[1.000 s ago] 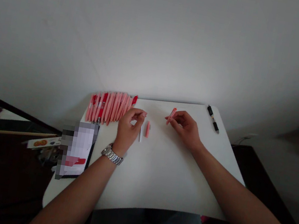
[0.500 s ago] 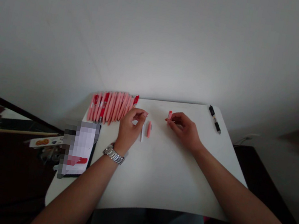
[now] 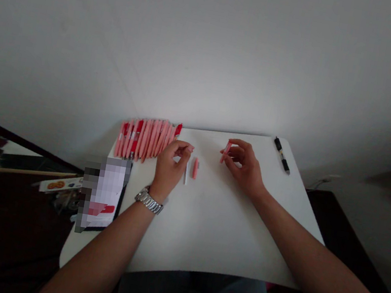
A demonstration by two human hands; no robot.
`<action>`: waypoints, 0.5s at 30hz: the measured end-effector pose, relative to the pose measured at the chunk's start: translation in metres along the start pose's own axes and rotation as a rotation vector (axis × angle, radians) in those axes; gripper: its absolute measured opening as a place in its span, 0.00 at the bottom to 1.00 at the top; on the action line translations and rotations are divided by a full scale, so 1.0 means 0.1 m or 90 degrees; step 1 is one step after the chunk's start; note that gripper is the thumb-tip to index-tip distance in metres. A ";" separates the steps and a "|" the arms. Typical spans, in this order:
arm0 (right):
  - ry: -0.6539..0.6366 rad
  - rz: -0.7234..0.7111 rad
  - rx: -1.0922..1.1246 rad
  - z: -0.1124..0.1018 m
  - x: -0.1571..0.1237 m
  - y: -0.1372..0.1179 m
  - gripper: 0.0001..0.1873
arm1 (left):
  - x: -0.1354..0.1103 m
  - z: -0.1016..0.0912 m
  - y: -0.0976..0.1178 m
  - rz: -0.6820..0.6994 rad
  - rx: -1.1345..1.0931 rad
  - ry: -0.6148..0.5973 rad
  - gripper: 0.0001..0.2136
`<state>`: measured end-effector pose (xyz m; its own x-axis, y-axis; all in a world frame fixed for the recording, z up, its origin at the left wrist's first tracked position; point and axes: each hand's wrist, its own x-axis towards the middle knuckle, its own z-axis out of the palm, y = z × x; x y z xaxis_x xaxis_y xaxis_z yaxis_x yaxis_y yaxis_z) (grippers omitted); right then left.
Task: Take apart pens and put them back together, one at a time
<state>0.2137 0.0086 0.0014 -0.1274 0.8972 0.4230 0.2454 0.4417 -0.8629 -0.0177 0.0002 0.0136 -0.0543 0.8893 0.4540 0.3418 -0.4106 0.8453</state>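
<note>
My right hand point(image 3: 242, 167) pinches a short pink pen barrel point(image 3: 226, 151) between thumb and fingers, held tilted above the white table. My left hand point(image 3: 173, 164), with a metal watch at its wrist, is closed in a pinch near the middle. Whatever lies between its fingertips is too small to make out. Just right of that hand, a thin white pen refill point(image 3: 186, 173) lies on the table. Beside it rests a pink pen piece with a clip point(image 3: 195, 168). Several pink pens point(image 3: 149, 139), some with red parts, lie in a row behind my left hand.
A tablet point(image 3: 106, 196), partly blurred out, lies at the table's left edge. A black pen point(image 3: 282, 156) is at the far right corner. The white table point(image 3: 218, 235) meets a pale wall point(image 3: 210, 59) at the back.
My right hand has turned the pink barrel from upright to tilted, with its fingers raised and spread more along it. My left hand has stayed almost still.
</note>
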 end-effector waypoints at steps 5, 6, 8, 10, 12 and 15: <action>0.085 -0.060 -0.034 0.01 -0.01 -0.06 0.19 | 0.00 0.00 0.00 -0.004 0.002 -0.002 0.09; 0.101 -0.072 -0.033 0.01 -0.01 -0.07 0.18 | 0.00 0.00 0.00 -0.005 0.003 -0.003 0.09; 0.111 -0.082 -0.032 0.01 -0.01 -0.06 0.18 | 0.00 0.00 0.01 -0.007 0.002 -0.002 0.09; 0.089 -0.068 -0.047 0.01 0.00 -0.04 0.17 | 0.00 0.00 0.01 -0.008 -0.001 -0.002 0.09; 0.042 -0.038 -0.077 0.00 0.01 -0.02 0.16 | -0.01 0.00 0.01 -0.010 -0.002 -0.004 0.09; 0.000 -0.007 -0.101 -0.01 0.03 0.00 0.14 | -0.01 0.00 0.01 -0.013 -0.002 -0.005 0.09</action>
<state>0.2144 0.0113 0.0024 -0.1304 0.8920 0.4328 0.3922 0.4473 -0.8038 -0.0171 -0.0010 0.0144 -0.0543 0.8991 0.4344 0.3380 -0.3928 0.8553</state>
